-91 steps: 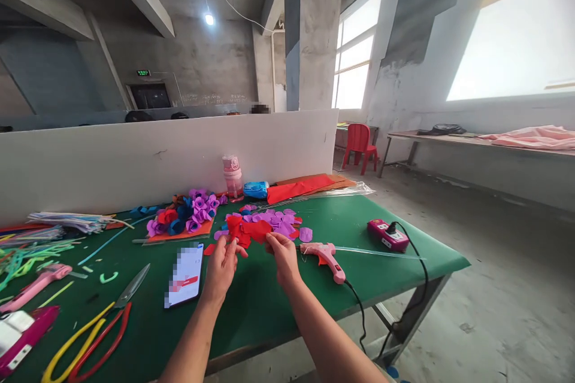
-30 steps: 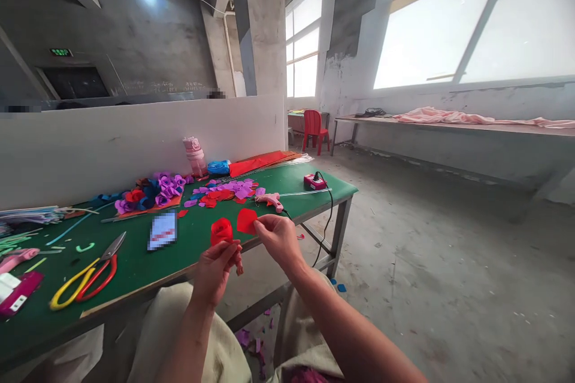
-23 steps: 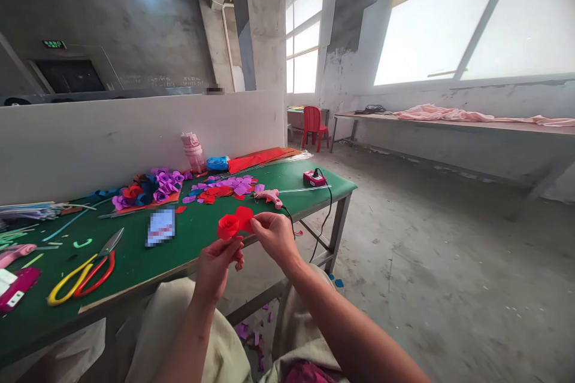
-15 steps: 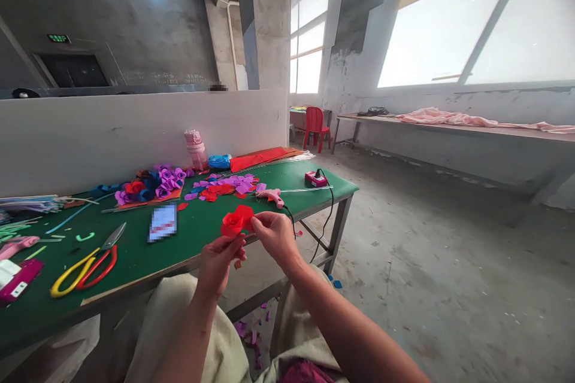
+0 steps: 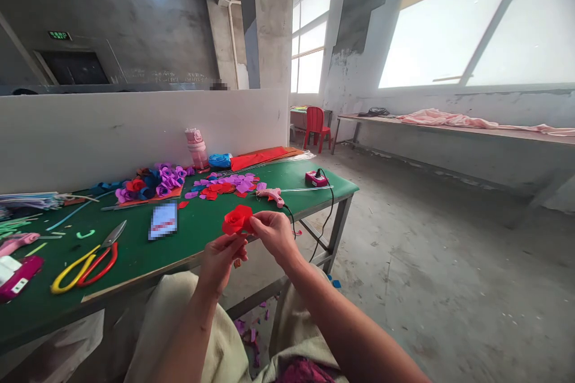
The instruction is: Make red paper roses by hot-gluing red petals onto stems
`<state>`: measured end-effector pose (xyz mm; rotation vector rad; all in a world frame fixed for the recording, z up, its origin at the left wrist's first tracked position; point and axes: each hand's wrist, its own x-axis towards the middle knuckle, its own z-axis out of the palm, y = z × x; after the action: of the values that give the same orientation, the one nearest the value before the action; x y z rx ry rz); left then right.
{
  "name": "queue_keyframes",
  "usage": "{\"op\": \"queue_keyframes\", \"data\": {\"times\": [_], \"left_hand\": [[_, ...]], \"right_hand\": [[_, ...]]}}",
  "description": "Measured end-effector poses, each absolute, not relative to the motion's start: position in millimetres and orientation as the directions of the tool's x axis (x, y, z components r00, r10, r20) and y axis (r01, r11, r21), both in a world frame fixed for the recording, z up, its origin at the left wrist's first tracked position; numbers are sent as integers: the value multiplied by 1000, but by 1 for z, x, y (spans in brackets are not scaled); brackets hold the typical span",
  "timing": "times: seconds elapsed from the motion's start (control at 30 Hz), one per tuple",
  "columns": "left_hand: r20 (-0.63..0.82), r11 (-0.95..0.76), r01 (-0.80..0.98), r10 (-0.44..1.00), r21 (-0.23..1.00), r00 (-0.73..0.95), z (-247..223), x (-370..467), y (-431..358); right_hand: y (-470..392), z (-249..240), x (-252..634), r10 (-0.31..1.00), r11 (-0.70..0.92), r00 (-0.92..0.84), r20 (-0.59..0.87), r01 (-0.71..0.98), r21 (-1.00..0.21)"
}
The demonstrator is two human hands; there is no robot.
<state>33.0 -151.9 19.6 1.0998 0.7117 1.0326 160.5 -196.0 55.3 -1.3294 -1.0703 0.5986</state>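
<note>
A red paper flower (image 5: 236, 219) is held over the front edge of the green table. My left hand (image 5: 222, 260) is closed around its base from below; the stem is mostly hidden by the fingers. My right hand (image 5: 272, 232) pinches a petal at the flower's right side between thumb and forefinger. Just beyond, a pink glue gun (image 5: 271, 195) lies on the table. Loose purple petals (image 5: 238, 182) and red petals (image 5: 216, 191) are spread behind it. Finished-looking purple flowers (image 5: 169, 179) are heaped to the left.
On the green table (image 5: 135, 263) lie scissors (image 5: 90, 263) with yellow and red handles, a blurred-out phone-like item (image 5: 163, 221) and a crimson power box (image 5: 315, 178) with a black cord. A pink bottle (image 5: 196, 148) stands by the white partition (image 5: 135, 125). A red chair (image 5: 316, 128) is farther back.
The red petal at the flower's right side now lies closer against the bloom. Both hands have stayed in nearly the same place.
</note>
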Motion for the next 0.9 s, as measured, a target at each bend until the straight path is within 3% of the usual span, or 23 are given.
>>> {"op": "queue_keyframes", "data": {"times": [0.63, 0.9], "left_hand": [[21, 90, -280, 929, 956, 370, 22, 37, -156], [56, 11, -180, 932, 984, 359, 16, 35, -155]], "right_hand": [[-195, 50, 162, 861, 222, 423, 282, 187, -957], [-199, 51, 160, 870, 255, 398, 292, 145, -956]]}}
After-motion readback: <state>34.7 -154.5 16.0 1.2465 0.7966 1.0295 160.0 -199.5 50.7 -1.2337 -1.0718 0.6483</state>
